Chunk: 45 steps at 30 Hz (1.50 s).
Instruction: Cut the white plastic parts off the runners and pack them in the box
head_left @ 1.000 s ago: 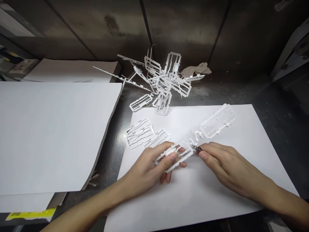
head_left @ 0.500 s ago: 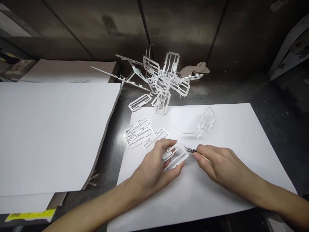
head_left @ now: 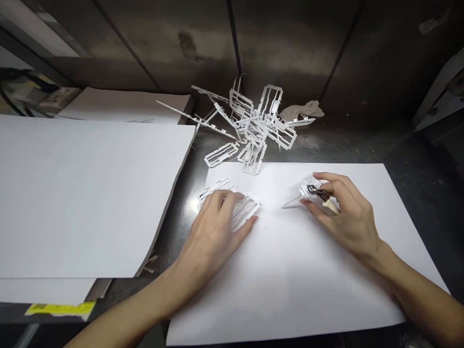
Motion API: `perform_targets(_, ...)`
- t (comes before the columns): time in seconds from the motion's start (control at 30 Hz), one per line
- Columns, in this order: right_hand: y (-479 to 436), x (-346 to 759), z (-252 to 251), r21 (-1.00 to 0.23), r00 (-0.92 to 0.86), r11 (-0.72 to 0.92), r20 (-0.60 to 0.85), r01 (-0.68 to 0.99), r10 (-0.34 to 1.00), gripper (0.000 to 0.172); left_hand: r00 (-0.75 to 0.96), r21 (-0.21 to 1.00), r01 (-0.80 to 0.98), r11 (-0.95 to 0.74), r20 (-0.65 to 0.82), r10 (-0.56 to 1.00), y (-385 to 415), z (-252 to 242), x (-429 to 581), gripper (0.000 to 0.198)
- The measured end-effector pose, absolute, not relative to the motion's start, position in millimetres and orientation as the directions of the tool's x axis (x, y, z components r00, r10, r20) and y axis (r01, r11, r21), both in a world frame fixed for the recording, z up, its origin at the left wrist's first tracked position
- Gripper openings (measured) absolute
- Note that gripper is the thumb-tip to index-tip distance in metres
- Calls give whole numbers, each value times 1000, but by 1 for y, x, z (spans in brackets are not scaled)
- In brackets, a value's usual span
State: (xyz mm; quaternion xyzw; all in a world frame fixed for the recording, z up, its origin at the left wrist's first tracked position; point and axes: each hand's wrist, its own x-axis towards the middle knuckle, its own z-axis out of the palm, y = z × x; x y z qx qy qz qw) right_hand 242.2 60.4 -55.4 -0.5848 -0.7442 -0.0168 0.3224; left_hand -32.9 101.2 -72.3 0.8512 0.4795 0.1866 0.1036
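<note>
A few flat white frames [head_left: 250,207] lie stacked at the left edge of the paper sheet [head_left: 290,280], a little left of the frame's centre. The left hand [head_left: 213,227] rests on them with fingers spread, lying flat and not clamped. Their long axis runs roughly left to right across the picture, the right end tipped slightly toward the top.

The right hand [head_left: 344,212], right of centre and well apart from the left, is curled shut around a small cutting tool [head_left: 319,192]. A small white piece [head_left: 307,186] sits at its fingertips. A thin runner [head_left: 290,203] sticks out of that piece along the paper and points to the lower left of the frame.

As a judgement, only a small part looks dealt with — the short flat stack under the left hand. A far bigger tangled heap of frames [head_left: 253,125] stands on the dark tabletop [head_left: 362,140] at upper centre, just beyond the paper's far edge. It looks untouched, its pieces pointing every way.

A crumpled cloth [head_left: 302,110] lies just right of the heap, and a stack of large white sheets [head_left: 83,193] fills the left of the picture.
</note>
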Motion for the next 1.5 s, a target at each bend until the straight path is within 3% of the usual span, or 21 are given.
perform_targets(0.17, 67, 249, -64, -349, -95, 296, 493, 889, 865, 12, 435, 450, 763, -463, 170, 884, 97, -71, -32, 63)
perform_targets(0.47, 62, 253, -57, -283, -43, 293, 649, 913, 759, 13, 497, 435, 743, -509, 151, 855, 94, -73, -35, 71)
perform_targets(0.53, 61, 253, -56, -332, 44, 247, 672, 910, 739, 16, 533, 421, 723, -548, 165, 830, 92, -73, -35, 72)
perform_targets(0.7, 60, 252, -57, -614, 280, 176, 572, 770, 771, 33, 586, 415, 696, -586, 144, 797, 92, -66, -36, 72)
perform_targets(0.87, 61, 248, -54, -643, 314, 136, 534, 754, 785, 33, 530, 309, 776, -549, 151, 834, 102, -54, -49, 67)
perform_targets(1.13, 62, 251, -52, -666, 379, 49, 481, 744, 791, 44, 496, 252, 846, -470, -47, 867, 111, -51, -60, 76)
perform_targets(1.33, 66, 254, -44, -826, 488, -88, 240, 557, 839, 45, 541, 210, 822, -529, 1, 841, 113, -55, -60, 78)
perform_targets(1.5, 71, 264, -49, -939, 430, -171, -28, 299, 903, 44, 548, 152, 823, -547, 42, 836, 115, -53, -58, 74)
